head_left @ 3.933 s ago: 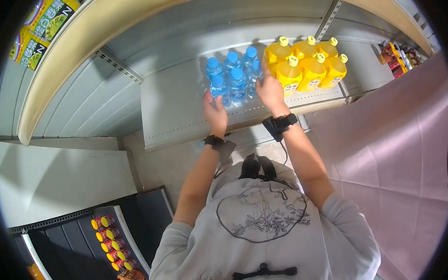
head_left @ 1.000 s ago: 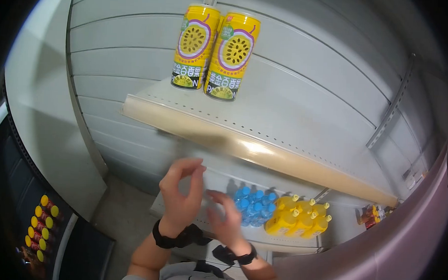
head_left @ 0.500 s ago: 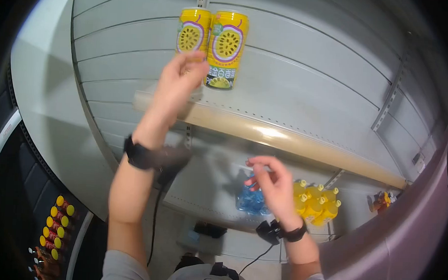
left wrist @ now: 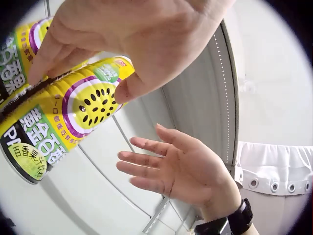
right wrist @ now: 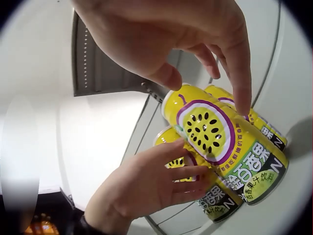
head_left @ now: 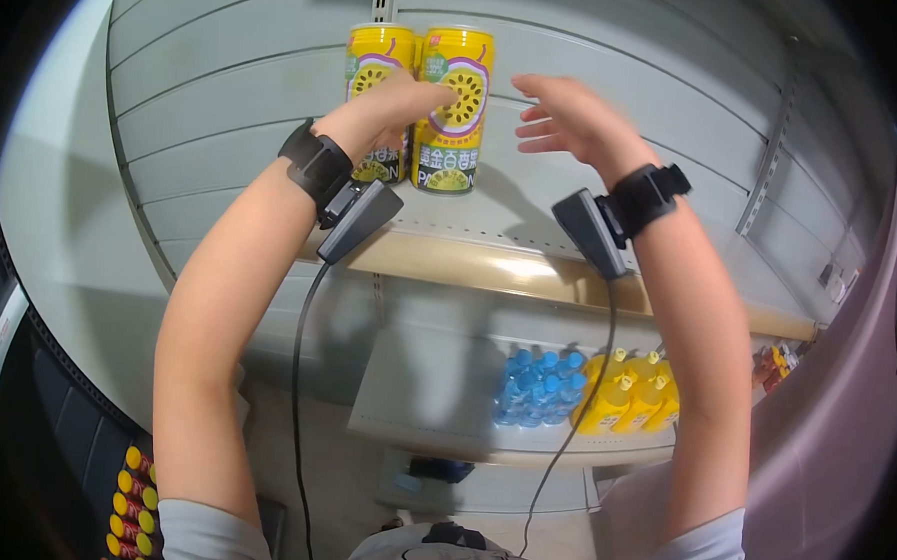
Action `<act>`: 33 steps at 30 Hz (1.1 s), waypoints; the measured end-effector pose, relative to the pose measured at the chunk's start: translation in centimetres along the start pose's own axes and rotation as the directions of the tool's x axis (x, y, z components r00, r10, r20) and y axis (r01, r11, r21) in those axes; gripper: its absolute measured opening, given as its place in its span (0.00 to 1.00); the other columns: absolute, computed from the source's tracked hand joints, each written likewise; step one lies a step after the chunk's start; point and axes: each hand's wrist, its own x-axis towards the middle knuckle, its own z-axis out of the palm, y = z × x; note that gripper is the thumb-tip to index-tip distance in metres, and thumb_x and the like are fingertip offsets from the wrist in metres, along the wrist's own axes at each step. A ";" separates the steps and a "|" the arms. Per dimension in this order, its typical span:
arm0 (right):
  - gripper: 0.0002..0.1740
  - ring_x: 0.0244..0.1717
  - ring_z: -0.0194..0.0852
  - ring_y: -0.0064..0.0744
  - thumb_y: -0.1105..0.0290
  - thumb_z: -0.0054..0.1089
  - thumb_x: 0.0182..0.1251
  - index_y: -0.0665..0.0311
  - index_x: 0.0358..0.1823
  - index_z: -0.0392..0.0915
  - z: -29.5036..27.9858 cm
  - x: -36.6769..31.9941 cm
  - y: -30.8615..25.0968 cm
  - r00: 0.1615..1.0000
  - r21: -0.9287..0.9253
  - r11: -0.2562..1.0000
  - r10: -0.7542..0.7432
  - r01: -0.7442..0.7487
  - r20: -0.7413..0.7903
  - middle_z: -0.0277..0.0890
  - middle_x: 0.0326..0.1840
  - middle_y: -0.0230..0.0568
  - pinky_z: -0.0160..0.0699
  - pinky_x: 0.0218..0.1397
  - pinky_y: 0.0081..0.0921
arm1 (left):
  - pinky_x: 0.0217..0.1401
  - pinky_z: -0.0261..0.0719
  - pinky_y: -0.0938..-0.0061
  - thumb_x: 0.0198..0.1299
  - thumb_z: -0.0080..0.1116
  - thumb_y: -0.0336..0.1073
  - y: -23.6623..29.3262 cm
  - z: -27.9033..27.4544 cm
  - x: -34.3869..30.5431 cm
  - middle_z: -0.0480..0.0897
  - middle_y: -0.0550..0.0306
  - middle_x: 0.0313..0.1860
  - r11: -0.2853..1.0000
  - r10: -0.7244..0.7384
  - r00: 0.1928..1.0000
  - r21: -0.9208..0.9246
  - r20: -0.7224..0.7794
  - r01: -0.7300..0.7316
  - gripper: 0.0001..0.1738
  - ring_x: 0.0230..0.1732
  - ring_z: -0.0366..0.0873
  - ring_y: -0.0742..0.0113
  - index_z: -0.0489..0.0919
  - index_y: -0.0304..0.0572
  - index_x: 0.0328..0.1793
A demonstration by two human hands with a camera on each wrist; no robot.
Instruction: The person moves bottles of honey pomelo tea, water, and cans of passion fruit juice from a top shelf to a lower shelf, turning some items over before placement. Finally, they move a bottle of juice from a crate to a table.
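Note:
Tall yellow cans with passion-fruit pictures stand close together on the upper shelf [head_left: 592, 211]. My left hand [head_left: 391, 105] is in front of the left can [head_left: 381, 42], its fingers extended and its thumb pointing toward the right can [head_left: 450, 160]. In the right wrist view, the straight fingers of the left hand [right wrist: 151, 183] overlap the cans' fronts. My right hand [head_left: 575, 123] hovers to the right of the right can, apart from it, fingers spread and palm toward it. Part of another can [right wrist: 269, 129] shows behind.
On the lower shelf [head_left: 414, 389] stand blue-capped water bottles [head_left: 539, 394] and yellow bottles [head_left: 623, 408]. The upper shelf's front edge [head_left: 489, 267] runs below my wrists. Black cables [head_left: 301, 404] hang from the wrist cameras. Yellow-capped red bottles [head_left: 130, 506] are at lower left, pink cloth [head_left: 789, 495] at right.
Both hands have left the water bottles on the lower shelf and risen to the upper one. In the last half second the right hand has come up beside the cans.

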 end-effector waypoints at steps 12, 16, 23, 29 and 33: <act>0.49 0.69 0.24 0.67 0.41 0.51 0.56 0.64 0.68 0.41 4.1 2.6 0.3 0.971 0.203 0.978 -0.009 -0.041 0.238 0.32 0.67 0.71 0.41 0.64 0.62 | 0.38 0.76 0.66 0.50 0.57 0.45 -2.2 0.8 3.7 0.77 0.50 0.45 0.992 0.028 0.996 0.124 0.083 -0.039 0.24 0.43 0.77 0.54 0.74 0.35 0.49; 0.41 0.68 0.35 0.65 0.48 0.50 0.61 0.65 0.66 0.45 4.6 2.5 0.5 0.959 0.153 0.988 -0.072 0.030 0.275 0.39 0.68 0.61 0.39 0.65 0.62 | 0.40 0.76 0.68 0.46 0.60 0.39 -2.9 1.2 5.0 0.77 0.41 0.44 0.866 0.196 0.976 0.451 0.092 -0.216 0.27 0.44 0.77 0.49 0.70 0.27 0.49; 0.29 0.55 0.66 0.48 0.59 0.50 0.62 0.69 0.59 0.57 5.4 0.0 0.1 0.972 -0.041 0.983 -0.182 0.178 -0.149 0.65 0.54 0.53 0.66 0.56 0.49 | 0.46 0.74 0.65 0.39 0.65 0.33 -2.8 2.7 3.0 0.76 0.35 0.43 0.936 0.312 0.915 0.246 -0.254 -0.251 0.32 0.46 0.75 0.45 0.65 0.24 0.50; 0.30 0.46 0.72 0.34 0.67 0.56 0.54 0.69 0.58 0.61 3.4 -2.8 -0.5 0.644 -0.053 0.708 -0.669 0.705 -0.370 0.74 0.45 0.46 0.70 0.49 0.27 | 0.47 0.74 0.72 0.45 0.62 0.32 0.8 3.6 -1.3 0.76 0.43 0.46 0.789 0.594 0.673 0.156 -0.440 -0.594 0.34 0.48 0.76 0.59 0.60 0.30 0.58; 0.40 0.52 0.69 0.36 0.73 0.56 0.53 0.65 0.67 0.46 4.1 -7.5 -0.3 0.478 -0.096 0.576 -0.750 0.812 -0.457 0.70 0.51 0.49 0.69 0.54 0.29 | 0.49 0.74 0.67 0.45 0.60 0.24 1.5 5.5 -5.2 0.74 0.41 0.50 0.557 0.686 0.449 0.017 -0.572 -0.830 0.32 0.51 0.74 0.49 0.61 0.35 0.58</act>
